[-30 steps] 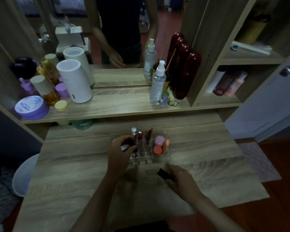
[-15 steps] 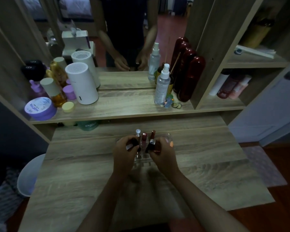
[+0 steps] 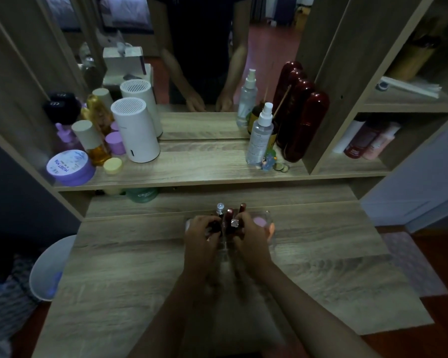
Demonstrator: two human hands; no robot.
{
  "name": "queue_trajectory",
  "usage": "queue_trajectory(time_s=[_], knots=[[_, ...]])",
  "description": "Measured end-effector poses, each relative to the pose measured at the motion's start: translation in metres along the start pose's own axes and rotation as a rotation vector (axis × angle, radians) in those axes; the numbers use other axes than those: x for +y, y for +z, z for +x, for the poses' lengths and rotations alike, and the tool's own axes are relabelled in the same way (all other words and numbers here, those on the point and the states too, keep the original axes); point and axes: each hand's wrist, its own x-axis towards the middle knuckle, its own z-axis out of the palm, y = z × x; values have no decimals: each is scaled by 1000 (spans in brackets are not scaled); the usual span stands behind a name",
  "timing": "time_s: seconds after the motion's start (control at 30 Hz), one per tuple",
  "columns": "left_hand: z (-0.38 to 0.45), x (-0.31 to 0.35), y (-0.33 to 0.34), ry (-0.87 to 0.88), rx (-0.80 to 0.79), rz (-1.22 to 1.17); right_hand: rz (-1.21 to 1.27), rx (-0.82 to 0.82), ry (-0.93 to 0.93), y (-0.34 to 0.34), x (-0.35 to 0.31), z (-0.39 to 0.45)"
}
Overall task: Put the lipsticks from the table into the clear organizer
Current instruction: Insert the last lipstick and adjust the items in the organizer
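The clear organizer (image 3: 270, 220) stands on the wooden table (image 3: 321, 267), mostly covered by both hands. Several lipsticks stand upright in its back slots: a silver-topped one (image 3: 220, 208), a dark red one (image 3: 229, 215) and another red one (image 3: 242, 208). A pink puff (image 3: 260, 222) shows in the right compartment. My left hand (image 3: 201, 235) is closed on a dark lipstick (image 3: 214, 226) over the organizer's left slots. My right hand (image 3: 248, 235) grips a lipstick with a silver end (image 3: 234, 223) over the middle slots.
A shelf (image 3: 204, 169) behind the table carries a white cylinder (image 3: 135, 130), a purple jar (image 3: 69, 167), spray bottles (image 3: 259, 135) and dark red bottles (image 3: 305, 125). A mirror sits above it. A white bin (image 3: 49, 267) stands left of the table.
My right hand rose from the table's front with a lipstick and moved up to the organizer beside my left hand. Both hands now hover over the slots.
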Motion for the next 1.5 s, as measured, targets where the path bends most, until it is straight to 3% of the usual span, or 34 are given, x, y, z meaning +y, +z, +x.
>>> queue_trajectory(time_s=[0.63, 1.1, 1.5], knots=[[5, -13, 12, -51, -53, 77, -40, -12, -22, 14, 16, 5], [5, -13, 13, -46, -82, 127, -48, -119, 10, 5, 14, 9], [5, -10, 10, -24, -52, 128, -14, -37, -37, -3, 9, 10]])
